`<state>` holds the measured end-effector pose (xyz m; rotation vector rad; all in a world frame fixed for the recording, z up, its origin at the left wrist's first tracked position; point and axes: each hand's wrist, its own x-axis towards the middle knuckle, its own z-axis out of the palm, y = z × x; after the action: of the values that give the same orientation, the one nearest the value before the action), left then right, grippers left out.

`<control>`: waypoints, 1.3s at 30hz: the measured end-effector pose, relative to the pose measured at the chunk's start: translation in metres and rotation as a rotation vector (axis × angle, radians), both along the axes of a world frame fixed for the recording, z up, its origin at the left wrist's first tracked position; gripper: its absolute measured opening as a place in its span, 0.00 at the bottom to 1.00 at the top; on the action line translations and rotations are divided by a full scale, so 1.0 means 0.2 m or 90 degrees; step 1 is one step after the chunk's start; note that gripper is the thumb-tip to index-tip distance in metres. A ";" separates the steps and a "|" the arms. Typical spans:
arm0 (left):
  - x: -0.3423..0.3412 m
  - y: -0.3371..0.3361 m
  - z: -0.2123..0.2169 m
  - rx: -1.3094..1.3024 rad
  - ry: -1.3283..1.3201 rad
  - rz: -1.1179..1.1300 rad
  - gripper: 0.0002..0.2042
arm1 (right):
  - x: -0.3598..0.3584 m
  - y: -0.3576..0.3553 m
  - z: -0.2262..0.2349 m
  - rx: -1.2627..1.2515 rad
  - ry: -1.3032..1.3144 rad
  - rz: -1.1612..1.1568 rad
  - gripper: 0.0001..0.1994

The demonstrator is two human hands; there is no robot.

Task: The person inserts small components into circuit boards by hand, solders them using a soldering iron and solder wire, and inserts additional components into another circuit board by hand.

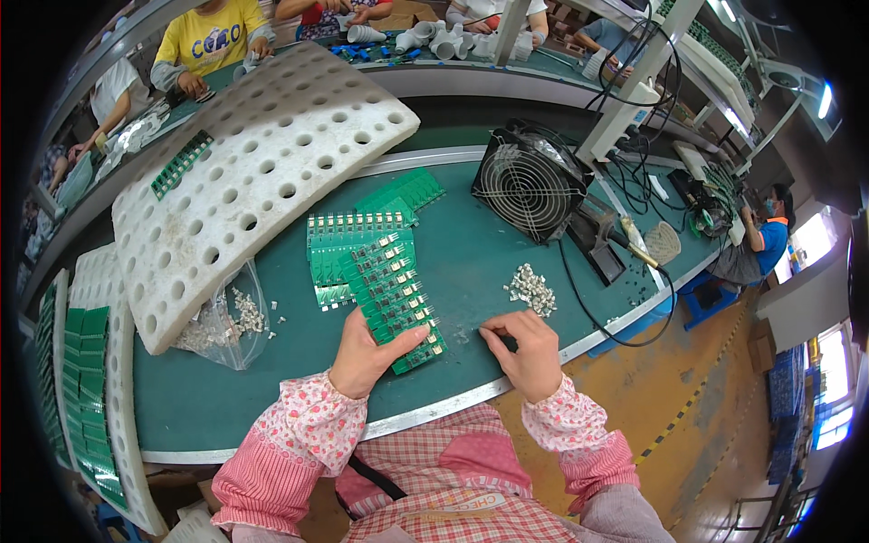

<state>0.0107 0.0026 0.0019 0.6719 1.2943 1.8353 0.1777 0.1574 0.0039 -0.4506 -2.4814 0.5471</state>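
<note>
My left hand (367, 355) grips a green circuit board panel (391, 303) by its near end, thumb on top. A row of small pale connectors runs along the panel's right edge. To its right, my right hand (525, 348) rests low over the table, thumb and forefinger pinched together. Whatever lies between those fingertips is too small to make out. Just beyond this hand is a small pile of whitish connectors (531, 291). Behind the held panel lie more circuit board panels (330, 258), some with connectors along an edge, and a fanned stack of green boards (412, 195).
A large white foam sheet with holes (272, 149) leans at the left, one board strip (183, 165) on it. Under it sits a clear bag of connectors (237, 321). A black fan (529, 181) and a corded soldering iron (641, 253) stand at the right. Other people work beyond.
</note>
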 end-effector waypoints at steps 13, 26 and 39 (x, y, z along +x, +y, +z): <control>0.01 0.00 0.01 0.004 0.071 0.016 0.15 | -0.14 -0.15 0.02 -0.859 0.060 0.093 0.10; 0.02 0.00 0.00 0.005 0.099 0.016 0.14 | -0.15 -0.16 -0.01 -0.844 0.066 0.107 0.08; 0.02 0.01 -0.01 -0.007 0.124 0.028 0.13 | -0.18 -0.20 -0.11 -0.682 0.152 0.085 0.08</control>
<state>0.0147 0.0038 0.0001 0.8390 1.4552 1.8321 0.1422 0.1179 -0.0190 -0.5526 -1.8097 1.8599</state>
